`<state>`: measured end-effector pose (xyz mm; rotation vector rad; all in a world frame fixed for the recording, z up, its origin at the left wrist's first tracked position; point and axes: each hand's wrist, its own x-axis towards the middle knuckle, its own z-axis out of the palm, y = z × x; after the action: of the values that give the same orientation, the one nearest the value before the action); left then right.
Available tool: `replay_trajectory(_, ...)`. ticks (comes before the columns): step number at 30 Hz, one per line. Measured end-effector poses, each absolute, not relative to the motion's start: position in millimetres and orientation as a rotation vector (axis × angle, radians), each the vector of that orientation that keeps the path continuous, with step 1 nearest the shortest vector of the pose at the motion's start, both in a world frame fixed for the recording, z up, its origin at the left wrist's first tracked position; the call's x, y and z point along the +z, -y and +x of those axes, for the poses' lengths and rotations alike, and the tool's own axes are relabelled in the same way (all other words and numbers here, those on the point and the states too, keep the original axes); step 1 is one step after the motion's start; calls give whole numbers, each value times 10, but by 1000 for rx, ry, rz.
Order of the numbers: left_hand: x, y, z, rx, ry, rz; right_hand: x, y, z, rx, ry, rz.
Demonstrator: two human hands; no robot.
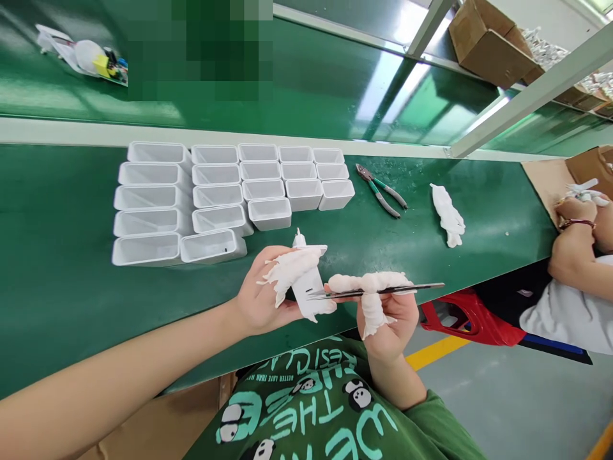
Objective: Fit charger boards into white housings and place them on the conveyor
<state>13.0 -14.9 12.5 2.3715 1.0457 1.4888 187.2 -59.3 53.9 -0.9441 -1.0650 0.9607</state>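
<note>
White plastic piece [306,286]: sat in front of the person's torso, above the near edge of the green table [71,313], pinched in the left hand [261,291]. Small dark slot showed in its face. Right hand [395,319] gripped metal tweezers [426,286], tips at the piece, right by the slot; contact with it couldn't be told. Fingers on both hands had wrinkled white covers.

Step in hand, my read: fine tweezer work at the slot. Next move called for the left grip kept steady, the piece face-up to the tips and light, exact control on the right; a slip could scratch the face or miss the slot.

Farther out: white open-top containers [146,249] stood in close rows beyond the left hand, the nearest short one with a dark speck inside. Pliers [380,191] with green handles lay right of the rows, a crumpled white cover [447,214] past them. A co-worker's hands [577,207] were at the far right, by a cardboard box [594,169].
</note>
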Motion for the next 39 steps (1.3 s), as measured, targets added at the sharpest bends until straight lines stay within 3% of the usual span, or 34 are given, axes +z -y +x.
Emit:
replay_trajectory(11,199,100,157,1536,-1003,2357,532,606,1923,926,1081,-930)
replay_trajectory(17,171,41,157,1598,-1116,2229,637,510,2204,720,1041,-979)
replay_trajectory(20,191,3,172,1545,-1177,2086,612,430,2304,982,959,-1095)
replay_trajectory(25,214,17,223,1605,-1051,2000,549,237,2168,1824,861,-1021)
replay_trajectory(28,239,57,246,1592,-914,2099,575,156,2070,2015,861,-903)
replay_trajectory(31,310,85,228,1498,-893,2251,591,142,2109,1665,1139,-1063)
replay_trajectory(36,368,143,123,1199,-1214,2360,425,81,2377,396,1800,-1453)
replay_trajectory(39,344,175,108,1121,-1361,2335,301,8,2472,166,2000,-1497)
